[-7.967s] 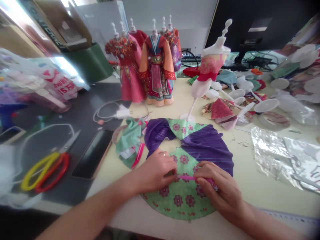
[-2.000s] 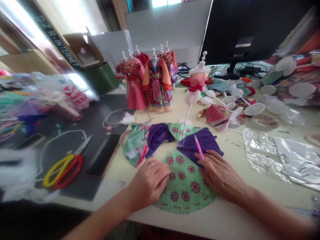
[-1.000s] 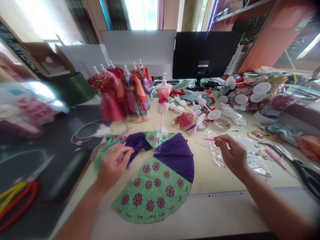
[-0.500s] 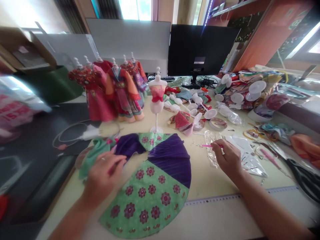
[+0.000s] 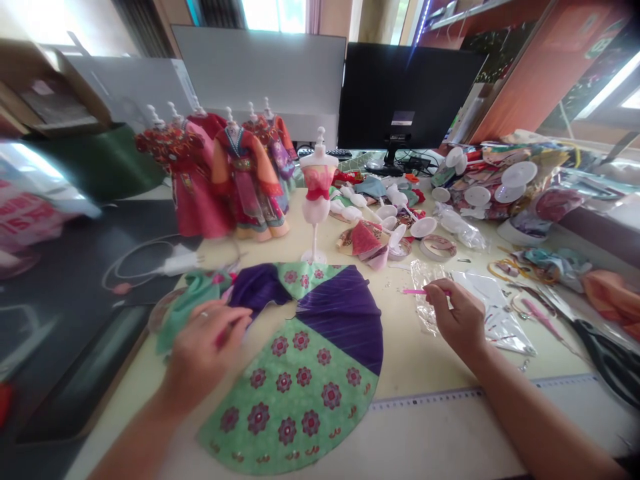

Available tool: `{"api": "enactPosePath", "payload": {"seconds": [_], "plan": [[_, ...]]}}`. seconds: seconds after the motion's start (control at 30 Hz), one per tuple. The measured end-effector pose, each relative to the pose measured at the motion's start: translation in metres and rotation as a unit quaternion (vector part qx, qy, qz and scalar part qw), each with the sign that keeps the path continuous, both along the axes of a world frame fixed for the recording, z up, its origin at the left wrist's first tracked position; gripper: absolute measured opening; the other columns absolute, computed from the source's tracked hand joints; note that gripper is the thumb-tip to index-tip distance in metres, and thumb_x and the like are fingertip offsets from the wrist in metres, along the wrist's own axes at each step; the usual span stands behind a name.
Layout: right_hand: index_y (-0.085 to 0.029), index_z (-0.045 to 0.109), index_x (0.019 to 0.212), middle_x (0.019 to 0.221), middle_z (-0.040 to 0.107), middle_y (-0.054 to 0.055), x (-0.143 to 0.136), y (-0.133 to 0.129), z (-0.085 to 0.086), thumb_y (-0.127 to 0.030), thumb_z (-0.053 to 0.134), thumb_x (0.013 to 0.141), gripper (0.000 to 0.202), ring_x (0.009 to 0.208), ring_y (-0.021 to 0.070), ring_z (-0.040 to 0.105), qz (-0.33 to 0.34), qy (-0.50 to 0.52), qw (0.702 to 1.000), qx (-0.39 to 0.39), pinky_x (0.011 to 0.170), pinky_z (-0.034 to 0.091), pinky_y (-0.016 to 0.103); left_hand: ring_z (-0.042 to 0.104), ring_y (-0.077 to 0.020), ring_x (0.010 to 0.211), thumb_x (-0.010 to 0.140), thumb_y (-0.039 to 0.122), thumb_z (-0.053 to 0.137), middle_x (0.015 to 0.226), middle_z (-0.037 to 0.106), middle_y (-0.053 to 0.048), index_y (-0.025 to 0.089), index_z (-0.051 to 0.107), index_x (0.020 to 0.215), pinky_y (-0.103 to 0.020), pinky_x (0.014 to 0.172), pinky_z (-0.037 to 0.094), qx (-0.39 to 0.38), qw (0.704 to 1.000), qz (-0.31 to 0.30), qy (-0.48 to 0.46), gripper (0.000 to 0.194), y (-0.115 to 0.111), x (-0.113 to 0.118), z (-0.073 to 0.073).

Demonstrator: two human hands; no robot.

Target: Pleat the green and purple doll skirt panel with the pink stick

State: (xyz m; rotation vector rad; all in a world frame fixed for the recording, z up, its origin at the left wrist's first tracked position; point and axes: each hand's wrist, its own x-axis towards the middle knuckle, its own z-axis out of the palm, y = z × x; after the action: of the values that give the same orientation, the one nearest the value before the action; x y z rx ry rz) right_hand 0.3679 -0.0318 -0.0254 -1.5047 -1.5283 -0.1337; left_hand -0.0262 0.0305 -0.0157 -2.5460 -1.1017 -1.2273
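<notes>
A round skirt piece with green flowered panels (image 5: 285,400) and purple panels (image 5: 345,313) lies flat on the table. At its left edge is my left hand (image 5: 210,340), blurred, fingers curled around something I cannot make out. My right hand (image 5: 457,317) pinches a thin pink stick (image 5: 415,291), its tip pointing left over tiny beads on the table. Beneath and beside that hand are a clear plastic bag (image 5: 423,300) and a white sheet (image 5: 487,300) with small items. A small white mannequin (image 5: 316,210) in a pink and red top stands behind the skirt.
Dressed doll forms (image 5: 245,180) stand at the back left, near a white charger (image 5: 180,260). Fabric scraps and white stands (image 5: 387,213) lie behind the bag. Black-handled scissors (image 5: 600,353) are at the right; a ruler (image 5: 430,400) crosses the front. Green cloth (image 5: 193,300) lies left.
The view has shifted slightly. Both hands hold nearly the same places; my right hand and the pink stick appear very slightly further right.
</notes>
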Motion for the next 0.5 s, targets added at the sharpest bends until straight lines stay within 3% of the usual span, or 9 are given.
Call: {"api": "enactPosePath", "payload": {"seconds": [0.23,0.5], "plan": [[-0.022,0.061,0.071,0.054,0.053,-0.002,-0.009,-0.005,0.006,-0.035,0.053,0.089,0.024,0.054,0.0131,0.048,-0.015,0.199,0.98,-0.02,0.06,0.04,0.029,0.061,-0.021,0.078,0.085,0.016,0.06,0.078,0.067,-0.004,0.017,0.065,0.09,-0.038,0.081,0.049,-0.004,1.0,-0.014,-0.007,0.008,-0.002,0.005,0.0],[-0.02,0.06,0.066,0.049,0.05,-0.002,-0.07,-0.008,0.02,-0.047,0.051,0.088,0.036,0.048,0.012,0.048,0.114,0.413,0.883,-0.189,0.053,0.043,0.028,0.06,-0.0181,0.08,0.084,0.011,0.058,0.084,0.068,-0.003,0.019,0.064,0.093,-0.035,0.08,0.046,-0.088,0.989,-0.115,-0.017,0.013,-0.027,0.033,0.003]]}}
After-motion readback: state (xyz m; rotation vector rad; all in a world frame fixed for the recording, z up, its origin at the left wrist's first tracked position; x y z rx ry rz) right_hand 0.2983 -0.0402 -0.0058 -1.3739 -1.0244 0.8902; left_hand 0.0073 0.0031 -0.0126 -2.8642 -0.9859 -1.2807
